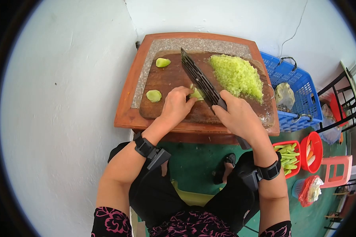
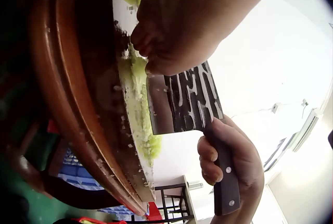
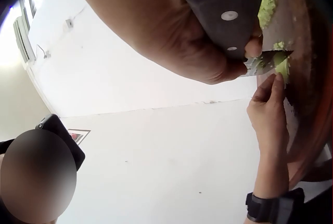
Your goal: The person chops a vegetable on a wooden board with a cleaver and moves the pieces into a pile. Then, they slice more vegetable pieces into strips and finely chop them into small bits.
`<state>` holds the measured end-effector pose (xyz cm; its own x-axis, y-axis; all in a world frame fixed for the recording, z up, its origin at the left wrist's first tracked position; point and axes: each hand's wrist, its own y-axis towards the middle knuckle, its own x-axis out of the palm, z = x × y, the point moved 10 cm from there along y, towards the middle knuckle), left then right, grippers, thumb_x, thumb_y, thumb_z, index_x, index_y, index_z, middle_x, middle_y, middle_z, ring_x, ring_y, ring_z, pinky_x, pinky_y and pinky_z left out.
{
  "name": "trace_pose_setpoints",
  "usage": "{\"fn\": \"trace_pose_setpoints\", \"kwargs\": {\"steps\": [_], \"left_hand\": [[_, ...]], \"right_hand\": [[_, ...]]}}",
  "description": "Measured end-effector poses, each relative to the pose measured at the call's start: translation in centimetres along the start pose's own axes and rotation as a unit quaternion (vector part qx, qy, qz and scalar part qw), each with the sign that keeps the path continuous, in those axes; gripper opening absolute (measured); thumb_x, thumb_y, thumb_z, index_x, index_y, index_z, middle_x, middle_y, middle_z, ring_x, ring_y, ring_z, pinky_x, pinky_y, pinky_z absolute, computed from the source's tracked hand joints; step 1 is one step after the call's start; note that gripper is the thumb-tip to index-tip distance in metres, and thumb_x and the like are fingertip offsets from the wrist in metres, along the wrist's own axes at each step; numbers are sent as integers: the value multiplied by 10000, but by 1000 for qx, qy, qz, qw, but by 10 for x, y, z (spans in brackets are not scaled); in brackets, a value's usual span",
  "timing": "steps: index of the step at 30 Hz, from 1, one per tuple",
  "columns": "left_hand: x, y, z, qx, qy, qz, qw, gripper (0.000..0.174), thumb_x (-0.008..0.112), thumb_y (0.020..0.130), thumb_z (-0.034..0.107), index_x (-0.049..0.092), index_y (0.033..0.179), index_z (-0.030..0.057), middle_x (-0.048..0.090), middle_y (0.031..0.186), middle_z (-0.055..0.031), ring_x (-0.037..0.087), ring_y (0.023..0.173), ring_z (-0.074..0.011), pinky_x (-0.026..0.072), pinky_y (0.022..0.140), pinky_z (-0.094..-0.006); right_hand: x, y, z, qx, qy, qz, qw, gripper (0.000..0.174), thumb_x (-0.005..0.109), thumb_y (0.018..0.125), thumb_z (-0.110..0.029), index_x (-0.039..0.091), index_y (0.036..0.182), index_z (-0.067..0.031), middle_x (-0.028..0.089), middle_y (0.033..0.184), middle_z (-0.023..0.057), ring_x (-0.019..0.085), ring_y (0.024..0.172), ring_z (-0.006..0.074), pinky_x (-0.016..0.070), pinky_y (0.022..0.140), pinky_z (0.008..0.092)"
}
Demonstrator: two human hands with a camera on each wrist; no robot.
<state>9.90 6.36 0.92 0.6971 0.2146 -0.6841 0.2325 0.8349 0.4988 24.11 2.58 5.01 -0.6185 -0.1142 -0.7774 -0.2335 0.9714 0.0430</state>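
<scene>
A cleaver [image 1: 199, 79] with a dark, patterned blade is gripped by its black handle in my right hand [image 1: 241, 118]; the left wrist view shows the fingers curled round that handle [image 2: 226, 177]. My left hand [image 1: 176, 104] pinches a small green vegetable piece [image 1: 196, 94] on the wooden cutting board [image 1: 168, 81], with the blade close beside its fingertips. A heap of finely chopped green vegetable [image 1: 237, 77] covers the board's right part. Two larger green pieces lie on the left of the board, one at the back [image 1: 162, 62] and one nearer [image 1: 154, 95].
The board lies on a wood-edged table [image 1: 124, 114] against a white wall. To the right stand a blue crate [image 1: 304, 87] with a bag inside, a red basket of green vegetables [image 1: 287, 158], a red bowl [image 1: 314, 146] and a pink stool [image 1: 336, 170].
</scene>
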Motion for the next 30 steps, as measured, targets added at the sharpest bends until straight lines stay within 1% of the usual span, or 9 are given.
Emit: {"fn": "trace_pose_setpoints", "kwargs": {"steps": [1, 4, 7, 13, 17, 22, 25, 28, 30], "left_hand": [[1, 0, 2, 6, 7, -3, 1000, 182, 696, 718, 71, 669, 871, -26, 644, 850, -175, 613, 824, -337, 487, 737, -383], [4, -1, 5, 20, 22, 0, 1000, 160, 692, 711, 63, 673, 847, -20, 640, 826, -166, 605, 816, -336, 485, 728, -391], [6, -1, 6, 36, 31, 3, 999, 147, 684, 705, 53, 675, 836, -13, 635, 809, -158, 598, 809, -333, 482, 720, -398], [9, -1, 8, 45, 44, -3, 998, 104, 670, 696, 37, 664, 790, -6, 617, 778, -149, 590, 796, -328, 480, 706, -400], [9, -1, 9, 44, 48, -2, 998, 86, 666, 688, 32, 658, 766, -4, 613, 768, -144, 589, 792, -326, 482, 703, -400], [11, 0, 11, 41, 52, -8, 998, 81, 661, 684, 27, 655, 756, -8, 617, 774, -149, 589, 789, -328, 485, 699, -403], [12, 1, 12, 55, 62, -16, 996, 75, 658, 682, 23, 653, 749, -13, 619, 778, -157, 593, 794, -330, 488, 698, -405], [13, -1, 11, 42, 68, -29, 996, 94, 662, 694, 31, 653, 773, -19, 624, 805, -160, 593, 811, -331, 489, 712, -402], [11, -5, 18, 54, 60, -22, 997, 107, 668, 703, 34, 652, 794, -21, 625, 818, -158, 590, 817, -332, 488, 720, -400]], "right_hand": [[1, 0, 0, -4, -1, 3, 1000, 233, 549, 851, -202, 456, 839, 11, 536, 607, 194, 578, 506, 321, 435, 500, 403], [3, -1, 2, 37, -2, -34, 999, 208, 536, 850, -203, 472, 878, -7, 598, 741, 259, 574, 767, 463, 448, 681, 522], [-3, -2, -3, 19, -22, -13, 999, 206, 536, 850, -201, 472, 877, -7, 597, 732, 259, 575, 758, 463, 448, 677, 524], [1, -4, -6, 19, -21, -31, 999, 207, 537, 850, -199, 466, 867, -5, 595, 727, 262, 577, 760, 462, 447, 676, 527], [4, -4, -10, -4, -68, -22, 997, 197, 531, 852, -194, 462, 872, -10, 602, 722, 254, 587, 746, 458, 456, 669, 531], [12, -2, -8, -25, -82, -23, 996, 198, 523, 855, -188, 455, 893, -5, 606, 715, 254, 595, 733, 455, 466, 668, 534], [25, 8, -9, -38, -119, -10, 992, 205, 518, 856, -186, 451, 898, 3, 605, 717, 259, 603, 735, 446, 471, 664, 526], [31, 11, -13, -42, -130, 0, 991, 194, 509, 855, -180, 459, 895, 3, 608, 721, 256, 616, 703, 423, 482, 654, 501], [24, 18, 2, 6, -45, -18, 999, 196, 512, 856, -183, 464, 885, 5, 603, 714, 257, 621, 663, 402, 482, 638, 481]]}}
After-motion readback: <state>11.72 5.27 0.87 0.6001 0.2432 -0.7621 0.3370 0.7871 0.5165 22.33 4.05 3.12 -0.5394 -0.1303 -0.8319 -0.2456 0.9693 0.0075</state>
